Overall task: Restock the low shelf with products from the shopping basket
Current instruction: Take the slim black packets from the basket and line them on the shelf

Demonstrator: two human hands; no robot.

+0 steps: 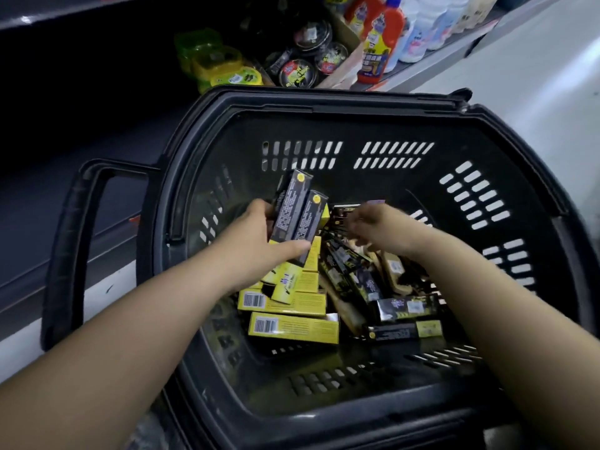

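Low shelf (65, 203) runs along my left, in shadow. I judge it the destination for this stock. Shopping basket (324, 105) stands just beside it, mouth up, so both arms reach the contents without stretching. The remaining products, yellow boxes (292, 328) and dark ones, lie heaped on the basket floor. Two dark boxes (297, 211) are raised clear of the heap, side by side, so one grasp carries both. My left hand (256, 241) grips them, digits curled round their lower half, forearm angled inward. My right hand (376, 227) reaches down towards the heap, fingers bent. It is blurred, so I cannot tell whether it holds anything.
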